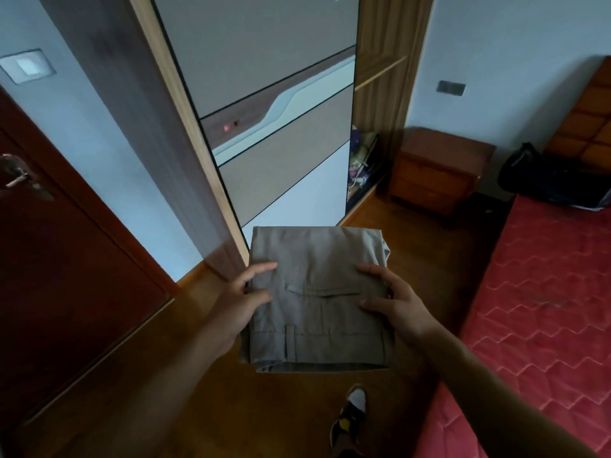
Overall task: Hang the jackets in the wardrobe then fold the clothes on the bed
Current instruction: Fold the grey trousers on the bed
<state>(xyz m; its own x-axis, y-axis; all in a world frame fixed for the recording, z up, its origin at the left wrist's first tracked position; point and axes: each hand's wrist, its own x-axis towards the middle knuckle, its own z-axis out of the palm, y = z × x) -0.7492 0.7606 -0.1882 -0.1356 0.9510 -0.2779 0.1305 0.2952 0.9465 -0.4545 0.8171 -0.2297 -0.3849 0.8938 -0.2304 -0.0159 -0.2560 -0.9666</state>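
I hold a folded pair of grey-brown trousers (317,299) in mid-air at the lower centre of the frame, above the wooden floor (165,375) and clear of the bed (545,309), whose red quilted mattress fills the right side. My left hand (238,302) grips the bundle's left edge and my right hand (393,299) grips its right edge, so the trousers lie flat between them, pocket flap and belt loops facing up. On each side two fingers (261,269) lie curled onto the top of the cloth; the rest go under the fold, where I cannot see them. Behind the trousers, in the upper centre, stands the wardrobe's sliding door (264,110), a tall panel crossed by dark lines. To its right the wardrobe (380,77) stands open, with a rail across the upper part and what may be a heap of bags or clothes low down, though it is too dim to be sure. A wooden bedside cabinet (436,170) sits right of centre against the pale wall, and a black bag (545,180) lies at the far end of the bed, below the padded headboard (588,120). A dark red door (66,259) with a handle (20,180) takes up the left edge, a light switch (28,66) above it. One shoe (350,414) shows at the bottom, below the trousers.
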